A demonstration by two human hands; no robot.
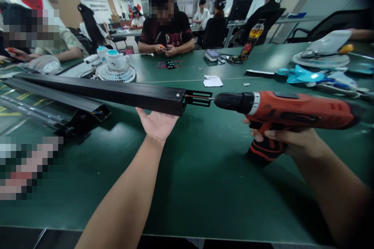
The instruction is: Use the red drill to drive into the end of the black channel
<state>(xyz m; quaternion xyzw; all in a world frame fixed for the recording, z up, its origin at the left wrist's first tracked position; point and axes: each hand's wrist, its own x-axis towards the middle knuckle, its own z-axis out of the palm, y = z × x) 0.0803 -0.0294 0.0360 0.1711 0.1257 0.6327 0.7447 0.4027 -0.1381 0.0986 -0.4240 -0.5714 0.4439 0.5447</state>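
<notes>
My right hand [298,144] is wrapped round the grip of a red and black cordless drill [304,107], which lies level and points left. Its thin bit [212,99] reaches into the slotted black bracket [198,103] at the end of a long black rectangular tube [137,95]. Whether the bit sits in a screw, I cannot tell. From below, my left hand [157,124] holds the tube near that end, palm up; its fingers are mostly hidden behind the tube. The tube slants away to the far left, raised above the green table [198,186] at this end.
More dark tubes and rails [61,99] lie at the left. Small white fans [117,66] stand farther back, with blue fan blades [304,74] at the right. White paper scraps [213,81] and a bottle [253,39] are on the table. A person [166,27] sits opposite, working with both hands.
</notes>
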